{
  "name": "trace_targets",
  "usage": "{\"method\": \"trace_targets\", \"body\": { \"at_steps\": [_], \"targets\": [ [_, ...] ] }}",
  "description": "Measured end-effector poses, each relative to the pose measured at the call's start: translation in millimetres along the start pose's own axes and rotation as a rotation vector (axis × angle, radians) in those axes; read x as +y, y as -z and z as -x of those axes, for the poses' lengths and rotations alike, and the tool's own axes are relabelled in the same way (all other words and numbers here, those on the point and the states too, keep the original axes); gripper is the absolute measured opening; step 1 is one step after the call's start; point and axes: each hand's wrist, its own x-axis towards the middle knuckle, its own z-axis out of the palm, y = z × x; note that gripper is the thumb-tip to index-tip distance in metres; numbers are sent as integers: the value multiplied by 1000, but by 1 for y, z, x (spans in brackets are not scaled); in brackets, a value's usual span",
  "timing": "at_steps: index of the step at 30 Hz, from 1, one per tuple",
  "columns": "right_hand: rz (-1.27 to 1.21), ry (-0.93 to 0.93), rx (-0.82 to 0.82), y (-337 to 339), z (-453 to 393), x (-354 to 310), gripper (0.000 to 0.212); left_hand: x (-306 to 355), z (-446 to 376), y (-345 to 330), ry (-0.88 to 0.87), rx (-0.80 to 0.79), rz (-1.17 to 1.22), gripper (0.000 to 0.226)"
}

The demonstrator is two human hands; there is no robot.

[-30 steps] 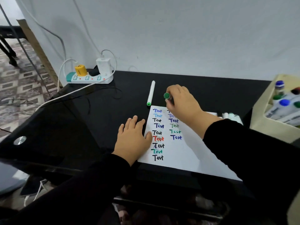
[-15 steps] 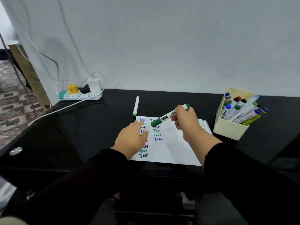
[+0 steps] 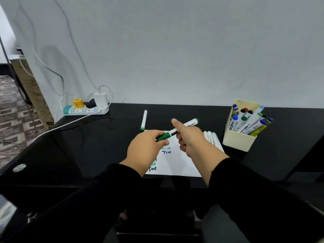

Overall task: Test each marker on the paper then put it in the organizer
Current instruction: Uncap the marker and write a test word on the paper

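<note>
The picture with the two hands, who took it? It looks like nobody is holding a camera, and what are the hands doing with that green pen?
The camera sits on the person's head and looks down, so you see their own two arms in black sleeves. The right hand holds a green marker by its white body, and the left hand pinches its green cap end. Whether the cap is going on or coming off, one picture cannot say. Below the hands, on a black table, lies a white paper with the word "Test" written in several colours. A cream organizer on the right holds many markers. One more marker lies alone behind the paper, and a power strip sits by the wall.
</note>
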Motion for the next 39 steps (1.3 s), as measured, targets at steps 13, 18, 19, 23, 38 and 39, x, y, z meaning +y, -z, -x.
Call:
{"method": "trace_targets", "body": {
  "at_steps": [13,18,19,23,38,39],
  "targets": [
    [37,57,-39,-13,-11,8,27,-4,-1,10,193,-208,218,20],
    [85,34,-45,-23,-13,8,26,-7,-2,16,303,-252,397,18],
    [94,11,-29,-25,-15,8,24,-9,-2,15,265,-219,250,23],
    [82,-59,21,-36,-18,7,17,-11,0,12,125,-132,-190,37],
    [-54,-113,42,-10,-45,20,27,-54,-11,11,251,-107,-46,32],
    [-49,-96,32,-9,-45,24,28,-58,-14,6,244,-102,-52,35]
  ]
}}
